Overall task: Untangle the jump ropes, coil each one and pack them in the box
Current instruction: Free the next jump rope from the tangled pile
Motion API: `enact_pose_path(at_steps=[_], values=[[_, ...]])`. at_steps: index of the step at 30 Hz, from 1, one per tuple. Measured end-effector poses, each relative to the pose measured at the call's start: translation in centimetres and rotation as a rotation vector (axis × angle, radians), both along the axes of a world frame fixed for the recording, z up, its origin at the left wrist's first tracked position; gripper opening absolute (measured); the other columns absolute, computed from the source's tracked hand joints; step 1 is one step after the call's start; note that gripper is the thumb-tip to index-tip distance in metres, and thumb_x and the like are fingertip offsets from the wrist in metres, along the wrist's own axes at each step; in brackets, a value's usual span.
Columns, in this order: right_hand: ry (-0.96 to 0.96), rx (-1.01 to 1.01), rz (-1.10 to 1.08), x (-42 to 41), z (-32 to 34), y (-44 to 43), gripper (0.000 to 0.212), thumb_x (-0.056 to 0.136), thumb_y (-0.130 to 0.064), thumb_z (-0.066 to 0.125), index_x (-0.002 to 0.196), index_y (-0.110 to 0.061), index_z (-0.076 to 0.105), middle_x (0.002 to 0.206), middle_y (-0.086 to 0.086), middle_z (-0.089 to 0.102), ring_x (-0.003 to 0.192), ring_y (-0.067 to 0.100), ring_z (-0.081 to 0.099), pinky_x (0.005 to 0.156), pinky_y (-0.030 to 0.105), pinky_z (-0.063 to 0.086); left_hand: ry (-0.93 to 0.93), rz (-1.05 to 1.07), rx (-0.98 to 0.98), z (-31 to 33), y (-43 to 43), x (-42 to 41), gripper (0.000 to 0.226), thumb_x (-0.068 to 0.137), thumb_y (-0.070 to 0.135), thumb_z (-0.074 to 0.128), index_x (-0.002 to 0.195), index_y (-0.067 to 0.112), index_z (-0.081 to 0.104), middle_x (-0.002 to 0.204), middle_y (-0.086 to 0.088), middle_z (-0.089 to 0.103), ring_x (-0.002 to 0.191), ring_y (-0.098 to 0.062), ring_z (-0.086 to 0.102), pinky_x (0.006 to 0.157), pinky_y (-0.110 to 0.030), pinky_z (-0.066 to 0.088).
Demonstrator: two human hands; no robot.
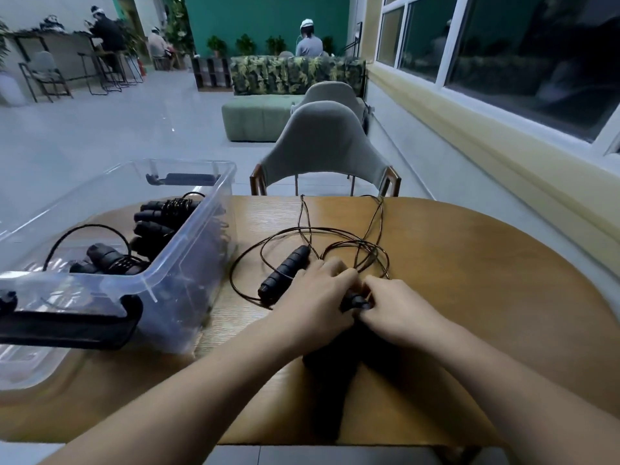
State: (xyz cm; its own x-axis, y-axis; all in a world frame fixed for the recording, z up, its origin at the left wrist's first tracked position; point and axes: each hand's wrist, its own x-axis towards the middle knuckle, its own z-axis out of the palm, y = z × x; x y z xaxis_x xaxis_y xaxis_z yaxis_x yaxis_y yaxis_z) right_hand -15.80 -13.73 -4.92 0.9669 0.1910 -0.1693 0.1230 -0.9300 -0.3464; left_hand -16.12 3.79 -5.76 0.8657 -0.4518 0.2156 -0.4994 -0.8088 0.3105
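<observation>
— When starting from the nearest edge, what sort of surface?

— Warm brown wooden table (469, 297), rounded at the far right corner. Crossed by two bare forearms coming in from the near edge.

— And the hands?

— Left hand (315, 297) back-up, fingers curled down over the held handle (355, 302). Right hand (399, 307) pressed close against it, pinching the black end of that same handle. Exact hold underneath hidden by the knuckles.

— Rest of the jump rope?

— Loose handle (285, 271) flat on the wood, just beside the left hand, far end angled to the right. Thin black cord (335, 231) sprawled in overlapping loops beyond both hands, reaching the far table edge.

— Containers?

— Clear plastic box (188, 250) on the left of the table, near latch (67, 323) black on its close end, far latch (183, 178) on the opposite one. Holds coiled ropes (157, 216): black handles bundled with cord wrapped round them, toward the far wall. Near bundle (110, 260) closer in, one loop of cord arching up.

— Past the table?

— Grey-green chair (322, 142) against the far edge, second chair (332, 92) behind it. Then a green ottoman (255, 119), a leaf-print sofa (295, 73), a seated person (308, 38) beyond, back turned. Pale glossy floor (117, 129) to the left, stools (100, 72) by a counter. Teal wall (261, 18) at the back; dark windows (503, 45) along the right.
</observation>
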Motion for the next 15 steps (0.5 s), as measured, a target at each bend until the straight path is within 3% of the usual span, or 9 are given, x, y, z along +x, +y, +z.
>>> enact_pose_path(at_steps=[5, 9, 12, 15], values=[[-0.074, 0.141, -0.016, -0.2, 2.6, -1.3, 0.016, 0.085, -0.042, 0.072, 0.088, -0.032, 0.06, 0.09, -0.01, 0.067, 0.083, 0.017, 0.066, 0.071, 0.037, 0.055, 0.033, -0.066, -0.21, 1.2, -0.5, 0.9, 0.042, 0.083, 0.017, 0.073, 0.12, 0.026, 0.056, 0.118, 0.009, 0.067, 0.11, -0.016, 0.06, 0.091, -0.038, 0.049], [-0.089, 0.214, -0.005, -1.2, 4.6, -3.0, 0.014, 0.085, -0.043, 0.076, 0.09, -0.032, 0.07, 0.088, -0.011, 0.07, 0.083, 0.009, 0.064, 0.071, 0.033, 0.053, -0.152, -0.095, -0.098, 1.6, -0.3, 1.4, 0.035, 0.084, 0.033, 0.078, 0.115, 0.037, 0.064, 0.117, 0.019, 0.067, 0.112, -0.013, 0.056, 0.095, -0.039, 0.047], [-0.098, 0.304, -0.011, -1.6, 5.4, -4.1, 0.009, 0.085, -0.039, 0.077, 0.086, -0.031, 0.073, 0.08, -0.013, 0.072, 0.077, 0.01, 0.066, 0.066, 0.03, 0.049, -0.222, -0.058, -0.075, 2.3, -0.3, 1.3, 0.042, 0.084, 0.03, 0.074, 0.121, 0.045, 0.061, 0.132, 0.022, 0.06, 0.128, -0.015, 0.048, 0.103, -0.042, 0.041], [-0.127, 0.345, -0.013, -1.8, 5.6, -4.4, 0.007, 0.086, -0.037, 0.077, 0.087, -0.031, 0.073, 0.081, -0.012, 0.072, 0.074, 0.009, 0.065, 0.064, 0.031, 0.05, -0.315, -0.054, -0.01, 3.1, -0.7, 0.7, 0.043, 0.083, 0.03, 0.07, 0.123, 0.044, 0.06, 0.136, 0.019, 0.056, 0.13, -0.017, 0.045, 0.101, -0.043, 0.039]])
